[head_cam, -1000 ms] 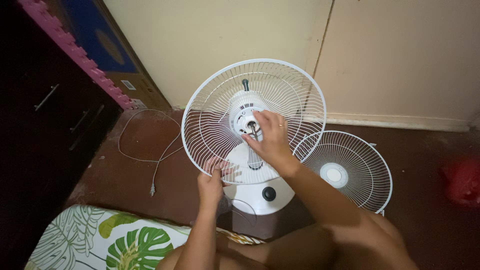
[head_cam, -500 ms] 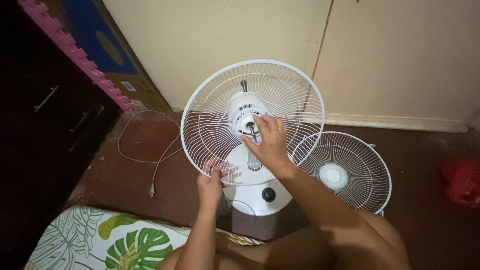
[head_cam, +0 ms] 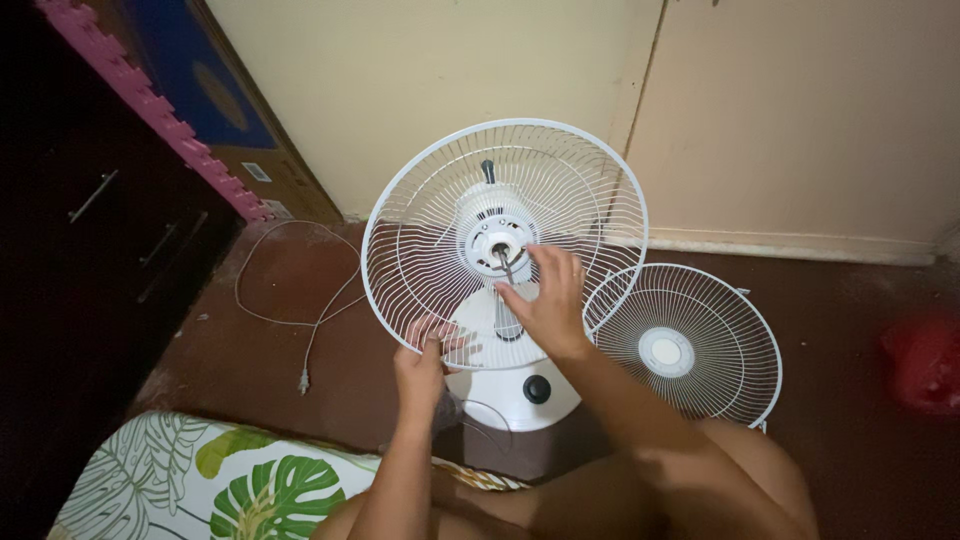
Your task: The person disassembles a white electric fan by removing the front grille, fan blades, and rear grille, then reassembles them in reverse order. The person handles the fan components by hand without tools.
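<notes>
A white table fan stands on the floor with its rear wire guard (head_cam: 420, 215) mounted and the motor shaft (head_cam: 500, 252) bare in the middle. My left hand (head_cam: 425, 362) grips the lower rim of that guard. My right hand (head_cam: 548, 300) rests inside the guard, just right of and below the shaft, fingers spread over the motor housing; whether they pinch anything is unclear. The fan's round white base (head_cam: 525, 385) with a black knob (head_cam: 537, 389) sits below the guard.
The front guard (head_cam: 690, 345) lies flat on the brown floor to the right. A white power cord (head_cam: 300, 300) with plug trails left. A dark cabinet (head_cam: 90, 230), a pink foam mat and a cardboard box stand at left. A leaf-print cushion (head_cam: 210, 480) is near my knees. A red object (head_cam: 925, 360) lies far right.
My right hand has slid slightly down and right, off the shaft tip. My left hand keeps its hold on the guard rim.
</notes>
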